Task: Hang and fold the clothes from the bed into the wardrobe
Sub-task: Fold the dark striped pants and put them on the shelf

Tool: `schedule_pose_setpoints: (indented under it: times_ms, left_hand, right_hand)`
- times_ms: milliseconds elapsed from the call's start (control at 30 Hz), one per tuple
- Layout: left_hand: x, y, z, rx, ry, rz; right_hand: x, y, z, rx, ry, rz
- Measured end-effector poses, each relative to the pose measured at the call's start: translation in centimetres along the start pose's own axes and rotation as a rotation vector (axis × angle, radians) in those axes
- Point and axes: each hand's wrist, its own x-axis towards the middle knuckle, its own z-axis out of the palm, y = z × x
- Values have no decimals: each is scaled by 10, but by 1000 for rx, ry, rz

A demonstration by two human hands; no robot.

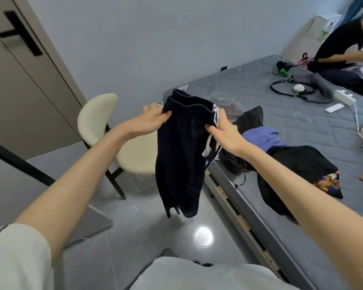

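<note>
even soft light | lamp glare on floor (pixel 203 236) | edges warped

chair (pixel 113 139) left of bed (pixel 302 126), clothes (pixel 281 155) on bed

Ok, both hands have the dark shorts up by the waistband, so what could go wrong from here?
The dark shorts hang bunched from the left hand and right hand, so a fold may come out crooked. The white drawstring dangles loose and could snag. Folding on the bed risks tangling with the black clothes there.
</note>
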Motion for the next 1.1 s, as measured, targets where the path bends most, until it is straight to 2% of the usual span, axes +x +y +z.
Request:
schedule_pose_setpoints:
  times_ms: [67, 133, 200, 267, 400, 500, 567, 600, 667, 733, 867, 1033, 1100]
  left_hand:
    - [-6, -10, 0, -8, 87, -20]
    - [-11, -12, -1, -145, 49, -13]
    - [-14, -13, -2, -174, 48, -42]
    - [-14, -19, 2, -137, 84, -61]
    - [-16, -36, 9, -142, 181, -70]
    - [-17, -35, 9, -33, 230, 22]
    - [-15, -29, 6, 52, 310, 86]
    - [-13, -27, 3, 146, 370, 118]
    - [-10, -27, -1, 476, 464, 149]
    - [-10, -29, -3, 588, 479, 135]
    - [-4, -43, -7, 356, 473, 48]
    - [11, -62, -32, 356, 520, -39]
    - [21, -70, -47, 339, 545, -98]
  right_hand:
    - [1, -6, 2, -52, 82, -131]
    - [2, -13, 8, 49, 229, -229]
    - [6, -10, 11, 82, 157, -179]
    - [9, -3, 12, -60, -12, -99]
    - [13, -2, 5, -209, 67, -233]
    - [16, -1, 0, -227, -13, -263]
    - [18, 0, -2, -203, 55, -278]
    - [20, 1, -2, -191, 58, -278]
    - [24, 3, -3, -238, -58, -226]
    - [32, 6, -2, -361, -118, -171]
    - [50, 6, 9, -514, 66, -205]
    - [84, -8, 23, -428, 142, -168]
    - [105, -19, 28, -355, 108, -156]
